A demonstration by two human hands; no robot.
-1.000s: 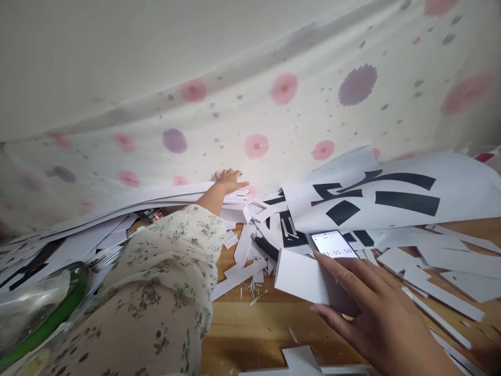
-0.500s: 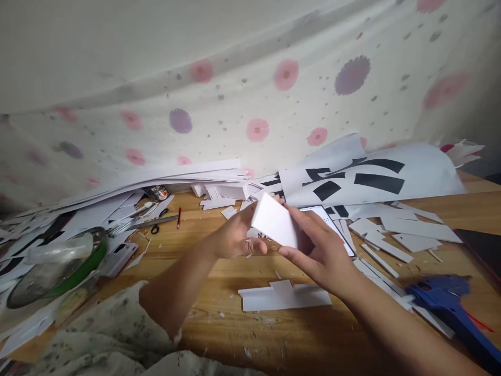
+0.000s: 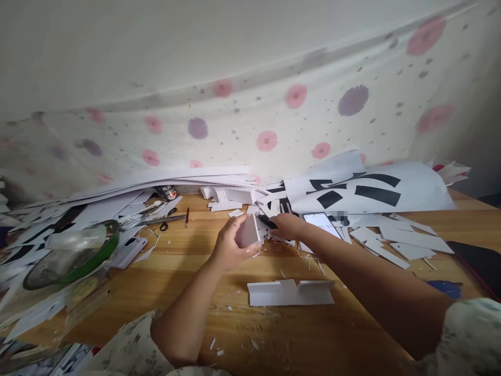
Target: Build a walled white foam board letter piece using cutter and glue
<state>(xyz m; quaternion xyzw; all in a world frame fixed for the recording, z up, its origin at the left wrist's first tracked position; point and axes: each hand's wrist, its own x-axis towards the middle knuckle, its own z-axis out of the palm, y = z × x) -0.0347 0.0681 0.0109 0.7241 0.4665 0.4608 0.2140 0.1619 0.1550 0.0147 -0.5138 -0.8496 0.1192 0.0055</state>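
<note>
The wooden table (image 3: 332,334) spreads beneath both my hands. Beyond my right wrist curls a big white sheet (image 3: 418,196) with black patches; nearer me than either grip lies a folded white strip (image 3: 289,296). My left hand (image 3: 229,243) is clamped around a white block (image 3: 247,233) (one end faces right). My right hand (image 3: 285,224) touches a slim black tool (image 3: 264,220); whether it has closed, I can't tell.
</note>
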